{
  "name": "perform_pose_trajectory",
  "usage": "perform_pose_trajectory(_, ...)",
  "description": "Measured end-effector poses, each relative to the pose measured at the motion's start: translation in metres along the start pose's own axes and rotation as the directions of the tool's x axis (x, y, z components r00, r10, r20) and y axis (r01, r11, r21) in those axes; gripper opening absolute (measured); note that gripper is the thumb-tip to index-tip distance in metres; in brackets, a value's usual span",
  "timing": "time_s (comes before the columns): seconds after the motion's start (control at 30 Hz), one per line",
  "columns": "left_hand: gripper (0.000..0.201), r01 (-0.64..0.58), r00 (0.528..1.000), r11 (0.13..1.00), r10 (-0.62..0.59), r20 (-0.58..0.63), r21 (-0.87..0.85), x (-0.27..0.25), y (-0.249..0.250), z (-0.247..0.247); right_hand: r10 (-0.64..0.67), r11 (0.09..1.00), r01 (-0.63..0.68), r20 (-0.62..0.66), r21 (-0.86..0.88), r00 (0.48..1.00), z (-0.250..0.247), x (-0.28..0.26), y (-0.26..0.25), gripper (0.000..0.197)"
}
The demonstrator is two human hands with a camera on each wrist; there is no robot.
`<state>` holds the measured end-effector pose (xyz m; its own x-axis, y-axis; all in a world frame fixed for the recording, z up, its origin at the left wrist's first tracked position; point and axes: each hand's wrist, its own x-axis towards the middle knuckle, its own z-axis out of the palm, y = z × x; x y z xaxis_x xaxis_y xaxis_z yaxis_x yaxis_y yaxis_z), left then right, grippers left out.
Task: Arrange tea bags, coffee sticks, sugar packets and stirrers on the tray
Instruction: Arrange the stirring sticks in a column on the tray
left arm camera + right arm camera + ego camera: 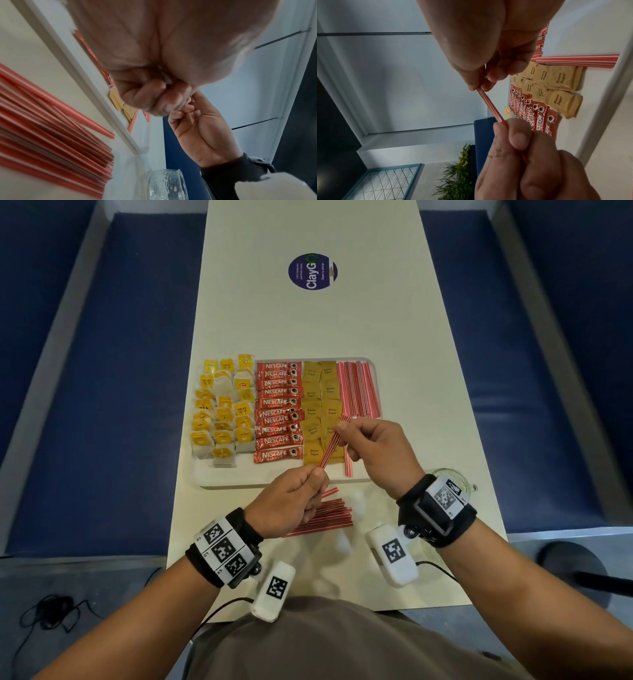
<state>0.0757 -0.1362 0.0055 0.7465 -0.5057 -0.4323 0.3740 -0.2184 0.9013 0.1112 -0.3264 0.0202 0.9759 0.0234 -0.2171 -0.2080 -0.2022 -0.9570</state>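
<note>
While the tray (205, 479) already carries most of its load, both hands hover over its near edge with a small bunch of stirrers (331, 444) stretched between them; the left hand (291, 501) pinches the bunch's lower end between thumb and curled fingers, and the right hand (375, 455) pinches the upper end at its fingertips (491, 77); a two-ended hold like this probably serves to square the thin sticks into one flat bundle before they are laid down. On the tray, tea bags (222, 412) fill the left side, coffee sticks (278, 412) lie stacked crosswise beside them, sugar packets (320, 405) form two columns next along, and a row of laid stirrers (358, 390) lines the right side, with a few more (347, 463) at its near end; grouping by kind seems the plan. Just off the tray's near edge, on the table (308, 320), a loose heap of stirrers (325, 517) awaits. These stirrers are slim, straight, red-and-white striped sticks; the coffee sticks look glossy and crinkled, the sugar packets matte brown paper, pillow-shaped; the tea bags soft and pale with yellow tags; the tray is smooth and white, with rounded corners and a low rim.
</note>
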Motion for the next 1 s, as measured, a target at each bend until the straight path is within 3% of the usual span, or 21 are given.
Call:
perform_pose_trajectory(0.27, 0.037, -0.022, 1.000, 1.000, 0.022, -0.023, -0.011, 0.005, -0.002, 0.001, 0.013, 1.000, -0.011, 0.088, -0.023, 0.996, 0.014, -0.014, 0.009, 0.024)
perform_pose_trajectory(0.47, 0.034, -0.014, 1.000, 0.989, 0.015, -0.004, 0.145, 0.006, -0.006, 0.000, 0.053, 0.990, -0.026, 0.198, -0.136, 0.979, 0.002, -0.006, 0.001, 0.028)
perform_pose_trajectory(0.53, 0.033, -0.046, 0.999, 0.962, 0.051, -0.012, 0.271, 0.008, -0.010, -0.003, 0.063, 0.978, -0.016, 0.223, -0.208, 0.973, -0.007, 0.003, -0.005, 0.028)
perform_pose_trajectory(0.63, 0.034, -0.109, 0.992, 0.826, 0.130, 0.002, 0.553, 0.012, -0.020, -0.009, 0.055, 0.950, 0.010, 0.198, -0.313, 0.979, -0.023, 0.020, -0.015, 0.026)
perform_pose_trajectory(0.73, 0.039, -0.097, 0.992, 0.653, 0.127, 0.017, 0.751, 0.014, -0.030, -0.013, 0.080, 0.925, -0.023, 0.136, -0.379, 0.987, -0.035, 0.039, -0.020, 0.028)
perform_pose_trajectory(0.9, 0.056, -0.109, 0.994, 0.406, 0.062, 0.091, 0.907, 0.013, -0.044, -0.016, 0.182, 0.817, -0.096, 0.096, -0.569, 0.979, -0.039, 0.065, -0.004, 0.033)
perform_pose_trajectory(1.0, 0.061, -0.128, 0.992, 0.352, 0.054, 0.117, 0.927, 0.010, -0.047, -0.013, 0.254, 0.742, -0.139, 0.082, -0.656, 0.964, -0.034, 0.070, 0.013, 0.031)
